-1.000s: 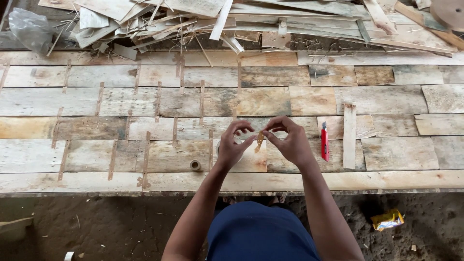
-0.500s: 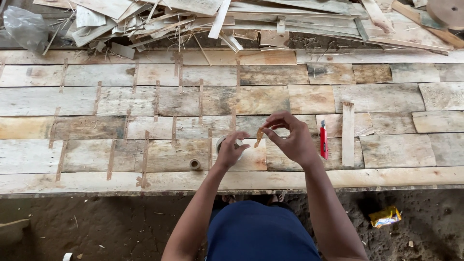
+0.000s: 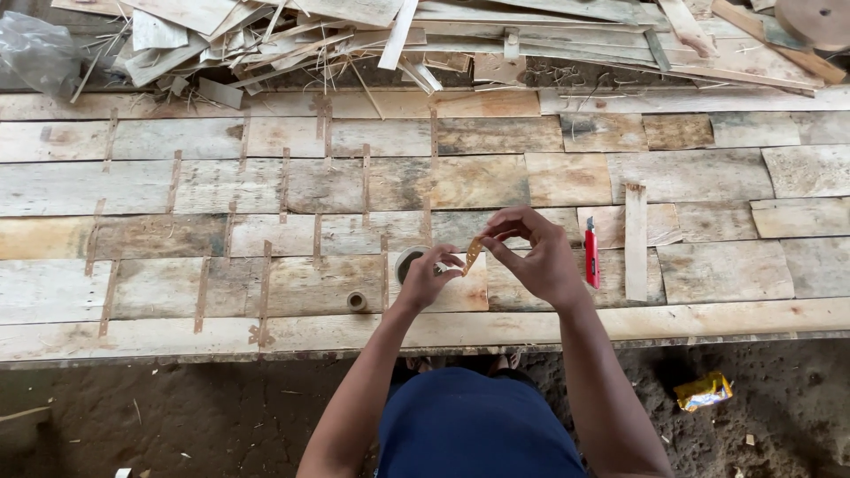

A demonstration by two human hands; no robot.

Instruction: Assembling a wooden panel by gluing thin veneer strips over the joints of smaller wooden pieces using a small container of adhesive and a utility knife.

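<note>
Rough wooden planks patched together make up the counter (image 3: 177, 186), with a heap of scrap wood strips (image 3: 372, 35) piled along its far edge at twelve o'clock and a clear plastic bag (image 3: 35, 53) at ten o'clock. Near the counter's front edge, the right hand (image 3: 536, 257) has its thumb and forefinger pinched together on the upper end of a short strip of brownish tape (image 3: 472, 254), which hangs tilted between the two hands. A second ago both hands met at the same height over the planks; now the left hand (image 3: 431, 276) has dropped lower, toward seven o'clock of the strip, and its fingers are curled on a roll of tape (image 3: 409, 263) that rests on the counter, so the strip looks drawn out longer from the roll than before. Whether the left fingertips also touch the lower end of the strip cannot be told. Just beside the right hand at three o'clock lies a red utility knife (image 3: 591, 252), untouched, and beyond it a loose upright slat (image 3: 635, 241). A small tape core (image 3: 356, 301) sits on the planks at nine o'clock of the left hand. On the dirt floor at five o'clock lies a crumpled yellow wrapper (image 3: 704, 390)
</note>
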